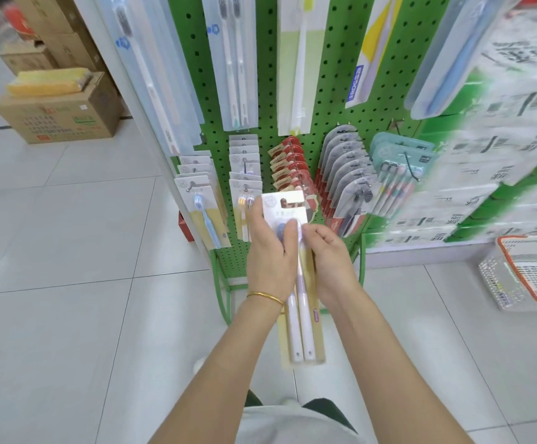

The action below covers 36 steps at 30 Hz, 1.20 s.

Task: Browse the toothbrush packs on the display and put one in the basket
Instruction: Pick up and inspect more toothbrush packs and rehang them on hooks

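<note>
Hands (pixel 272 251) (pixel 331 261) round toothbrush pack (pixel 302 341), basket (pixel 523 240) well apart

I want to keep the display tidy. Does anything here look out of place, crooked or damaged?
Nothing clearly stands out. The toothbrush pack in the left hand and right hand looks intact, the hanging packs on the green pegboard sit in rows, and the basket stands upright on the floor.

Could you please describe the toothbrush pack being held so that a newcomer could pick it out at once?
Start at the green pegboard display hung with packs. In front of its lower part, the left hand and right hand grip one toothbrush pack. Unlike its neighbours it is off the board, with two white-handled brushes side by side on a beige card.
</note>
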Each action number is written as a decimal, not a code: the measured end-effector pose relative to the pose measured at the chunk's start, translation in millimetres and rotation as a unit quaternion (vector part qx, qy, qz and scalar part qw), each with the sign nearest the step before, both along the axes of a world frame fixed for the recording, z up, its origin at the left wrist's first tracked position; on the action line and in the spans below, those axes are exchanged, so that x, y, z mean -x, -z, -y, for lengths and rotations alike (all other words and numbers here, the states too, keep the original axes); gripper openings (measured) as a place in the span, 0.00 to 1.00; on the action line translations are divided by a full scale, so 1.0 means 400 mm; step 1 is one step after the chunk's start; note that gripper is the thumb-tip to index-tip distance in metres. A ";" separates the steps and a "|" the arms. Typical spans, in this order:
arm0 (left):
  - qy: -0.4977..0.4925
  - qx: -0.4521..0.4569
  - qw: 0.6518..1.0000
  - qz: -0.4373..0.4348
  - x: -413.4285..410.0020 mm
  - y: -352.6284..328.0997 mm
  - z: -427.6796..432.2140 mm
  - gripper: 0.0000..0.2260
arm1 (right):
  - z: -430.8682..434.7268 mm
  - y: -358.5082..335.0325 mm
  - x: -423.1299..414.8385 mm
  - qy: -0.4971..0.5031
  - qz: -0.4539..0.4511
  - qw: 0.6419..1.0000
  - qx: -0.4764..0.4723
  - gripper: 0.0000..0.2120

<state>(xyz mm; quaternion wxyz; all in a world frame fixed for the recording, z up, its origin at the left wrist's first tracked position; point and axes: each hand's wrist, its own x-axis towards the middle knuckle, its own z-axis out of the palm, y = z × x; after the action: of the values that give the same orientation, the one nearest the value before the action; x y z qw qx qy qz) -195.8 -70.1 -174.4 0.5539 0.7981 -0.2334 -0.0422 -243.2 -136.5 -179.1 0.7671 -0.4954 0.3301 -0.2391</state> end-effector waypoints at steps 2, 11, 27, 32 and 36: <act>0.046 -0.029 0.998 0.022 0.014 0.015 -0.010 0.28 | 0.023 -0.001 -0.005 0.006 0.001 1.000 -0.012 0.11; 0.250 -0.215 0.940 0.084 0.040 0.049 -0.072 0.37 | 0.095 -0.028 -0.016 0.107 0.030 0.987 -0.112 0.08; 0.308 -0.235 0.920 -0.059 0.027 0.028 -0.051 0.43 | 0.123 -0.002 0.007 0.038 0.073 0.984 -0.156 0.14; 0.261 -0.195 0.936 -0.135 0.015 0.035 -0.041 0.14 | 0.117 0.005 0.007 0.036 0.035 0.994 -0.095 0.05; 0.216 -0.105 0.939 -0.246 0.009 0.015 -0.036 0.05 | 0.116 0.004 0.017 -0.013 0.036 0.997 -0.059 0.05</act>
<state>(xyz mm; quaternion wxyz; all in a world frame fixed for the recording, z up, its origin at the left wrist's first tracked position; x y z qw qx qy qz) -199.5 -55.6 -180.6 0.4844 0.7468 -0.2513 -0.3802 -250.1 -183.0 -180.6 0.8097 -0.4442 0.3093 -0.2267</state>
